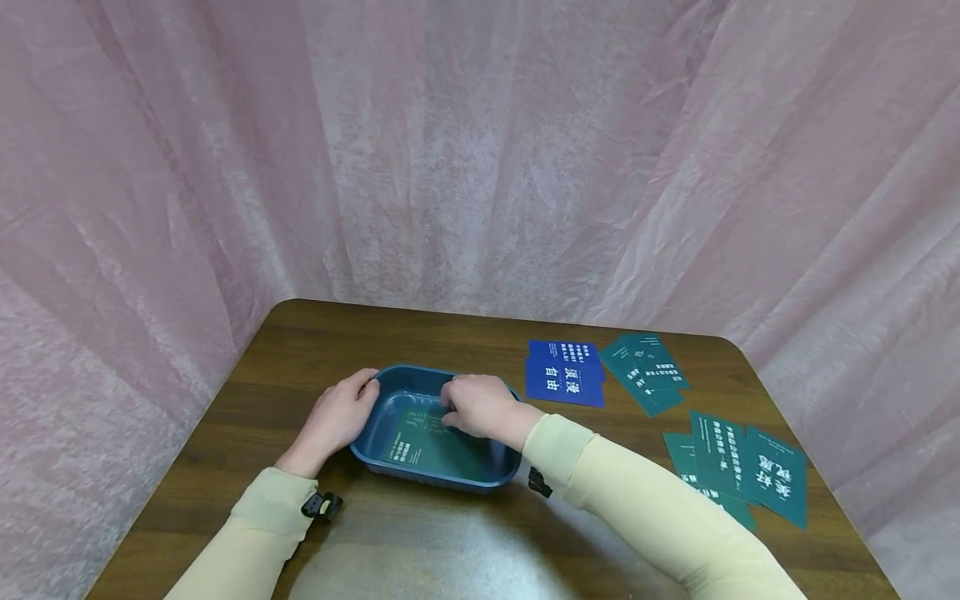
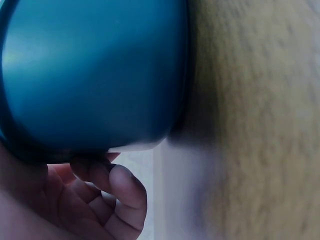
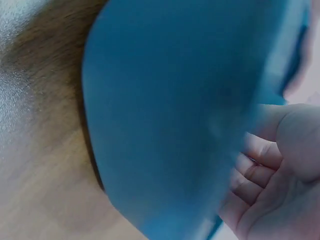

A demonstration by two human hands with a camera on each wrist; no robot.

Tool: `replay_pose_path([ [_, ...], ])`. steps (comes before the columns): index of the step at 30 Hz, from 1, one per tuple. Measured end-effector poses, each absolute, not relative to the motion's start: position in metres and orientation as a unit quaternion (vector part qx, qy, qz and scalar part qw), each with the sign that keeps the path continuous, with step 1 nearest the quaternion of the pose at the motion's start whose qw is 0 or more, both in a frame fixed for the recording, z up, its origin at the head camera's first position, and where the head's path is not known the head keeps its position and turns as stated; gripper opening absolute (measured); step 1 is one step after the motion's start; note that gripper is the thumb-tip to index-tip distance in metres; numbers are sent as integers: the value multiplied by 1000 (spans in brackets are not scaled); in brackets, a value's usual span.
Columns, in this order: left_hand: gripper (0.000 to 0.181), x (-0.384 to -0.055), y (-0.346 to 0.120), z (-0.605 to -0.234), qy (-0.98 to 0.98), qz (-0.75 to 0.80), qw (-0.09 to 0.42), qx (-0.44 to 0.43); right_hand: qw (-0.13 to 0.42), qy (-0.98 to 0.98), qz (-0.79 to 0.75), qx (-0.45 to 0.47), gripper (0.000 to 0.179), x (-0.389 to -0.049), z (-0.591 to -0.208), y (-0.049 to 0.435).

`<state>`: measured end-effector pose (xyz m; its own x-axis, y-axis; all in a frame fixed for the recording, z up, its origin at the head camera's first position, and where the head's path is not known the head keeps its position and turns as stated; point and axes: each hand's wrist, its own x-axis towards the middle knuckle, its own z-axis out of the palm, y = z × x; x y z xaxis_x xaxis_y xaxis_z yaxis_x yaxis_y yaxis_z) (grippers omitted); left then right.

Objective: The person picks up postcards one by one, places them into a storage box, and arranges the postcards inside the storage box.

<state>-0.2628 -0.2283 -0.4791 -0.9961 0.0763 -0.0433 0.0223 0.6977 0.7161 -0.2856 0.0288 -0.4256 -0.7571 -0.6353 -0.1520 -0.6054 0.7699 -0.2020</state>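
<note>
A blue plastic basin (image 1: 442, 481) stands on the table, with green printed cards (image 1: 423, 437) lying in its bottom. My left hand (image 1: 341, 414) grips the basin's left rim, thumb on top; in the left wrist view the fingers (image 2: 127, 187) bend beneath the rim, against the outer wall. Over the basin's right side reaches my right hand (image 1: 483, 406), its fingers bent down inside above the cards. From the right wrist view, the basin wall (image 3: 160, 110) covers the fingertips of that hand (image 3: 280, 165), so whether they pinch a card is hidden.
Blue cards (image 1: 564, 372) lie on the wooden table (image 1: 322, 342) right of the basin. Beside them is a fanned group of green cards (image 1: 645, 372), and more green cards (image 1: 738, 467) lie nearer the right edge. A pink curtain (image 1: 465, 167) hangs behind the table.
</note>
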Motion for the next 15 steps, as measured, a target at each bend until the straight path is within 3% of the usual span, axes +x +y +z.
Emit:
replay_pose_path([
  [15,50,-263,-235,-482,924,379,36,19,40,907,-225,-354,48,-289,-403,77],
])
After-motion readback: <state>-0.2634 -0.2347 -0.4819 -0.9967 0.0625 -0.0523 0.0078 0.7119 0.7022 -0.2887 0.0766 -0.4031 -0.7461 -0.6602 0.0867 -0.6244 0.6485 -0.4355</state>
